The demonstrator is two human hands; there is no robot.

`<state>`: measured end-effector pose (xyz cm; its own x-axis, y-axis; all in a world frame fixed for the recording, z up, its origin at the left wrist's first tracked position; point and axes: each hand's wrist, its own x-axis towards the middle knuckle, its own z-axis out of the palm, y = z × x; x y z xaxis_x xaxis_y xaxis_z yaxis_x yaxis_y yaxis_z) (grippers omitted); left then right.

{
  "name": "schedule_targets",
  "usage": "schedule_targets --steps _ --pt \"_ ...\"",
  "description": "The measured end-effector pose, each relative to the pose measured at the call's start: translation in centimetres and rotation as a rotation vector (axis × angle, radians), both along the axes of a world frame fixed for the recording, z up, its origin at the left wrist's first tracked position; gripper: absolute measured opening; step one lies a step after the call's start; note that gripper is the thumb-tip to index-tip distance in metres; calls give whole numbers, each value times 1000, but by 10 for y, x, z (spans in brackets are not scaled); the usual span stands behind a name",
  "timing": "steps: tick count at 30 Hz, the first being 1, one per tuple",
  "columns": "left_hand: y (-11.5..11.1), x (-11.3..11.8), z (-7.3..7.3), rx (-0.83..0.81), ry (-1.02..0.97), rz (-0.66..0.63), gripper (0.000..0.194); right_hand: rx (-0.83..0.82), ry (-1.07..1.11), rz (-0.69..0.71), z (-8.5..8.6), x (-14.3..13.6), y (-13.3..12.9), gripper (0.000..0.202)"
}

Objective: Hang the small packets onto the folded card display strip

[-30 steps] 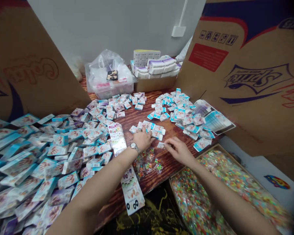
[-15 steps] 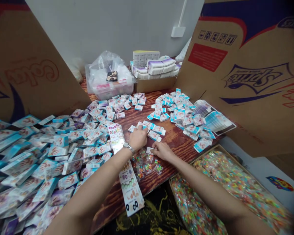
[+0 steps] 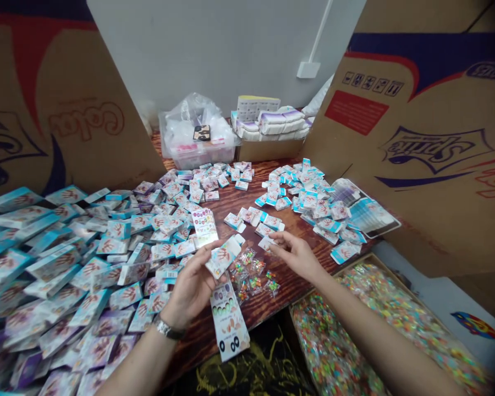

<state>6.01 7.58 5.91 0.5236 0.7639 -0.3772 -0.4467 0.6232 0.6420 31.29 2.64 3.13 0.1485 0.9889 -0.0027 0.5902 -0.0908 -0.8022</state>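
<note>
My left hand [image 3: 190, 286], palm up, holds a small printed carton [image 3: 223, 256] with a handprint picture and a raised end flap. The fingers of my right hand [image 3: 299, 254] pinch a small white card [image 3: 267, 243]; whether it is folded I cannot tell. Just beyond my hands, several flap-open cartons [image 3: 234, 221] lie on the dark wood table. Below the held carton are clear packets of coloured pellets [image 3: 254, 283]. Partly covered by my left hand, a long printed strip [image 3: 230, 327] of pictures reaches past the table edge.
Closed cartons [image 3: 93, 269] heap on the left, and open-flap ones [image 3: 309, 190] pile at the right. A box of pellet packets [image 3: 379, 313] stands beside the table. Behind are a plastic tub [image 3: 204, 157] and a box of leaflets [image 3: 268, 148]. Cardboard walls [image 3: 421, 121] flank both sides.
My left hand has picked up a carton from the near group and drawn it back, turning palm up. My right hand has lifted the white card slightly. The view has shifted a little.
</note>
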Motion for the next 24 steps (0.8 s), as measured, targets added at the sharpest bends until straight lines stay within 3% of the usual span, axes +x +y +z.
schedule_targets --steps 5,10,13,18,21,24 --pt "-22 -8 -11 -187 -82 15 25 330 -141 215 43 -43 -7 17" --pt "-30 -21 -12 -303 -134 22 27 555 -426 472 43 -67 -6 26" --pt "-32 -29 -9 -300 -163 8 28 550 -521 642 41 -68 -4 29" --pt "-34 -35 -10 -237 -146 -21 28 575 -593 800 50 -75 -2 31" --pt "-36 -38 -12 -183 -110 5 27 569 -470 766 57 -85 -2 30" --pt "-39 -42 -14 -96 -74 61 26 416 -196 643 63 -96 -4 26"
